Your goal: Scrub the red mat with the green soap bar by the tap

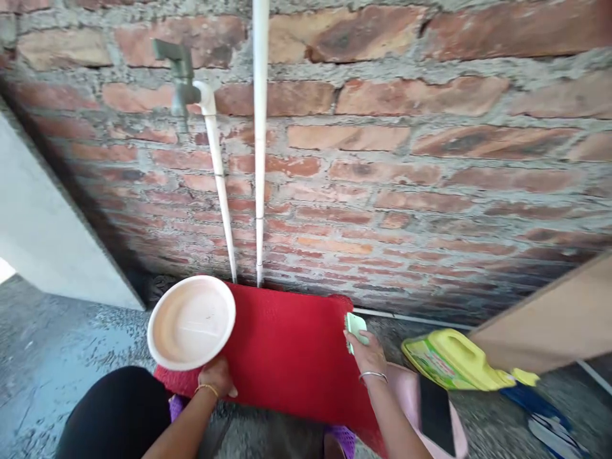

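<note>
Seeing right hand (371, 354) fingers clamped on green brush (356, 326), red mat (287, 354) 2 o'clock. Left hand (216, 377) at basin (195, 319) rim, 5 o'clock; can't tell finger grip.

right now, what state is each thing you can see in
Basin: open side toward the camera, contents unclear
Red mat: spread out
Green brush: gripped in the right hand
Tap: no water seen running
Yellow jug: lying on its side
Dark phone: lying flat

Bright, soft daylight. White glare and floor (62, 347) sheen left of left hand (217, 377); dark shadow on brick wall (382, 172) up-left of it. Bottle (461, 360) print, right of right hand (370, 356), blurred. Wide-angle stretch at edges.
</note>
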Tool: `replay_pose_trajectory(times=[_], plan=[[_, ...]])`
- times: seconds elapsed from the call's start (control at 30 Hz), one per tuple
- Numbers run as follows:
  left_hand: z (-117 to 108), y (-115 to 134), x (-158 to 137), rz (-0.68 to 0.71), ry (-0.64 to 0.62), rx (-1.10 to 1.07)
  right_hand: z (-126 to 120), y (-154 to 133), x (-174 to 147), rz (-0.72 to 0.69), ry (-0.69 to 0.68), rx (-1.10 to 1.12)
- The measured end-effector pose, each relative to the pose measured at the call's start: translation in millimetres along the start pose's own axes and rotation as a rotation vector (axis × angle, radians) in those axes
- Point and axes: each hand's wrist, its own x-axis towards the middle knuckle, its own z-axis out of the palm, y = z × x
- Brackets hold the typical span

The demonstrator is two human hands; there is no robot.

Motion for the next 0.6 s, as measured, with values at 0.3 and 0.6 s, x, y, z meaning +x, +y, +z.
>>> replay_pose_trajectory(times=[0.3,0.6], plan=[[-9.3,-8.2,-0.5,0.033,-0.024,-0.046,99.7,-200.1,-96.3,-0.486,-0.271,-0.070],[-8.6,-12.1,6.1,0.085,-0.037,-0.003,133.3,-217.8,-94.4,-0.616,-0.345,-0.295]])
